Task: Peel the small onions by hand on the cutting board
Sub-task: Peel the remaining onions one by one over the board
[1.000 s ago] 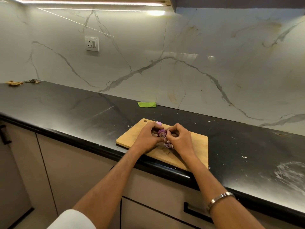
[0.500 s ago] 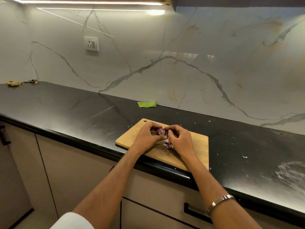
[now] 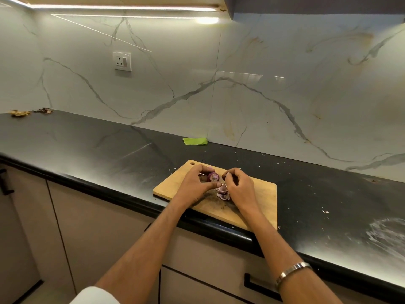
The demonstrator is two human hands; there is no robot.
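- A white marble wall point(image 3: 285, 88) with grey and ochre veins is seen behind the desk.
- A white socket point(image 3: 122, 61) is set into the wall at the left.
- A light strip point(image 3: 122, 7) is fixed under the upper cabinet, and its glare is mirrored on the wall.
- The black desk point(image 3: 87, 145) is speckled with pale crumbs at the right.
- Beige cabinet fronts point(image 3: 105, 227) with black handles point(image 3: 258, 286) are fitted below.
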